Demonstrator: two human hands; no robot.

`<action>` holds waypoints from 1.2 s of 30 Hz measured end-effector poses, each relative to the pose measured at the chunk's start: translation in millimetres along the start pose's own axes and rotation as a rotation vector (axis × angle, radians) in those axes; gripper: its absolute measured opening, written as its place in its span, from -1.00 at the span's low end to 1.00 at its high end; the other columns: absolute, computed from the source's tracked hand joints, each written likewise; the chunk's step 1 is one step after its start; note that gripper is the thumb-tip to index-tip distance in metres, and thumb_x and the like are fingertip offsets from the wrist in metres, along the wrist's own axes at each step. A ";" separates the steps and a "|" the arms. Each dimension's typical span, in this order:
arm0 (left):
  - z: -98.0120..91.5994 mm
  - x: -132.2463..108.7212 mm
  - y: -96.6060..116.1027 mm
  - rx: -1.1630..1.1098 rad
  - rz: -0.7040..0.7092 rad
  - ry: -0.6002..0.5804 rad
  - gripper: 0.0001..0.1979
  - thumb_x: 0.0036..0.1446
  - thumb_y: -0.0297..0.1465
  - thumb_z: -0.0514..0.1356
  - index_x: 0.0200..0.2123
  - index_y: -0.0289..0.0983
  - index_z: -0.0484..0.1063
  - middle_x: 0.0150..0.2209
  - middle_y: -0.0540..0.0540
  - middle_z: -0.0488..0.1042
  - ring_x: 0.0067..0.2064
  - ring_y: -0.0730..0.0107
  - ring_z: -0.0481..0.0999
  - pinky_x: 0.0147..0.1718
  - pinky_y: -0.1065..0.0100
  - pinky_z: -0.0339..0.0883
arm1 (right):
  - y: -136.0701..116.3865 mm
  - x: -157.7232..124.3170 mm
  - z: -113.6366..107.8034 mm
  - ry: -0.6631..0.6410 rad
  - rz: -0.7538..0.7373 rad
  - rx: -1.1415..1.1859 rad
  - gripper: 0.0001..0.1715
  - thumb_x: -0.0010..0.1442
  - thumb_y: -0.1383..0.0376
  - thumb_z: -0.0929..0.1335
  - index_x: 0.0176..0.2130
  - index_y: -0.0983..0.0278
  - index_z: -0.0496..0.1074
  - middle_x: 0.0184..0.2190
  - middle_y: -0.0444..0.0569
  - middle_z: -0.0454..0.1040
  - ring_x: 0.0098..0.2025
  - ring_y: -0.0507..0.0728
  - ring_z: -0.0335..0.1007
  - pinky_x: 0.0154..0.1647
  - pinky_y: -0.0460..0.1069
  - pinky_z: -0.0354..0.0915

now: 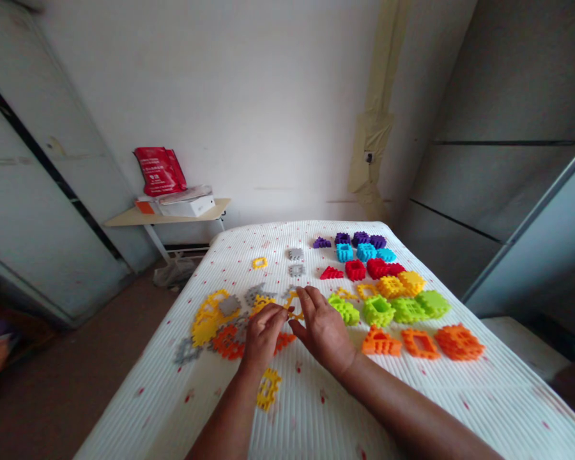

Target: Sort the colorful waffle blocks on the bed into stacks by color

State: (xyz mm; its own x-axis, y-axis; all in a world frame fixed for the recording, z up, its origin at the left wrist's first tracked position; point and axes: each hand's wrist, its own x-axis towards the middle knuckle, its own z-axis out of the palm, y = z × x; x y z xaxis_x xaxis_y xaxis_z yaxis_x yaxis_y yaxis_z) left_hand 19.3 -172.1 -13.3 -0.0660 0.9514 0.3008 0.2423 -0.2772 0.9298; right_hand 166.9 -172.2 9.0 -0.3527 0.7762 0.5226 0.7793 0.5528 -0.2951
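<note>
Your left hand (263, 333) and right hand (323, 327) both pinch the small yellow piece (294, 312), which lies crosswise between them, over the middle of the bed (460, 396).

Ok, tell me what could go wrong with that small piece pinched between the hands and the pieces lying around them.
1. The yellow piece is held only by the fingertips of the left hand and right hand; it could slip into the mixed heap below.
2. A loose yellow block lies beside the left wrist; a shift of the arm might knock it.
</note>
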 end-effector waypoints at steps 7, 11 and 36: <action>-0.2 -1.0 -5.3 0.045 0.137 -0.045 -0.77 0.07 -0.28 0.13 -0.43 -0.27 0.52 -0.36 -0.11 0.50 -0.26 0.29 0.47 -0.22 0.35 0.32 | 12.9 5.0 -17.2 -0.056 0.014 0.132 -0.39 -0.01 0.44 0.34 0.07 0.29 0.21 -0.02 0.12 0.32 -0.02 0.20 0.31 -0.04 0.10 0.33; -5.6 0.3 -9.2 -0.003 0.037 0.040 -0.73 0.03 -0.22 0.15 -0.37 -0.28 0.54 -0.35 -0.13 0.53 -0.27 0.26 0.49 -0.25 0.31 0.36 | 48.2 18.0 -53.7 -0.058 0.050 0.047 -0.39 -0.07 0.50 0.32 0.02 0.27 0.25 -0.03 0.07 0.34 -0.03 0.17 0.32 -0.04 0.08 0.29; -6.3 2.0 -13.1 -0.079 -0.084 0.140 -0.72 -0.07 -0.19 0.21 -0.41 -0.30 0.52 -0.43 -0.11 0.52 -0.29 0.25 0.49 -0.26 0.29 0.41 | 187.0 42.8 -79.1 -0.737 -0.049 -0.581 -0.49 -0.08 0.27 0.49 -0.08 0.24 0.45 -0.19 0.11 0.49 -0.15 0.27 0.42 -0.27 0.03 0.31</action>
State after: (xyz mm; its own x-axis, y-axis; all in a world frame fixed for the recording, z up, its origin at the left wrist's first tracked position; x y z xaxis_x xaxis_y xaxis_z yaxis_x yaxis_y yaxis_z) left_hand 10.0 -167.4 -23.5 -0.2178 0.9452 0.2431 0.1542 -0.2126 0.9649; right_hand 338.6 -59.6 39.5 -0.4763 0.8621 -0.1729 0.8210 0.5065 0.2635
